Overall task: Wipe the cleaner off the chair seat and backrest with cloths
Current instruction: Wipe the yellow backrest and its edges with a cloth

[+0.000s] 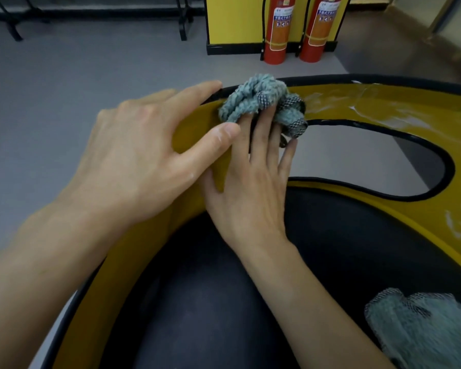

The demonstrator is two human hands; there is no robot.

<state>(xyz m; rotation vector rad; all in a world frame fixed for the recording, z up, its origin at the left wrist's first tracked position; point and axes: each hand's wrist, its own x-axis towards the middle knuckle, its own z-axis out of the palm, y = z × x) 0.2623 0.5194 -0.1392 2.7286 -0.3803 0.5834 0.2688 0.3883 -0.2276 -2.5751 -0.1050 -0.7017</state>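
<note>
Beyond the chair, two red fire extinguishers point(277, 35) stood on the grey floor point(64, 75) against a yellow panel point(232, 20) with a black base. Dark metal legs point(11, 25) showed at the far left. Nothing lay between the hands and the work, though the left thumb crossed over the right hand's thumb side.

The backrest point(426, 102) was a smooth, glossy yellow shell edged in black trim point(383, 78). It curved as a broad band from lower left up and across to the right, with a rounded cutout point(370, 153) through it. White smears of cleaner point(367, 102) streaked the band to the right of the cloth, with more at the far right edge. The seat point(210, 302) below was dark, matte and gently domed.

The cloth point(258, 98) was a nubby, looped grey-green rag with a checked hem. It was bunched into a lump on the top band of the backrest, its longer side lying along the band, left to right. The right hand point(250, 193) lay flat with straight fingers point(268, 134) pointing up the shell, their tips pressing into the bunch. The left hand point(133, 161) gripped the backrest rim just left of the cloth, fingers over the top edge and thumb on the yellow face.

A second cloth point(421, 331) of the same weave lay crumpled on the seat at lower right, well apart from both hands.
</note>
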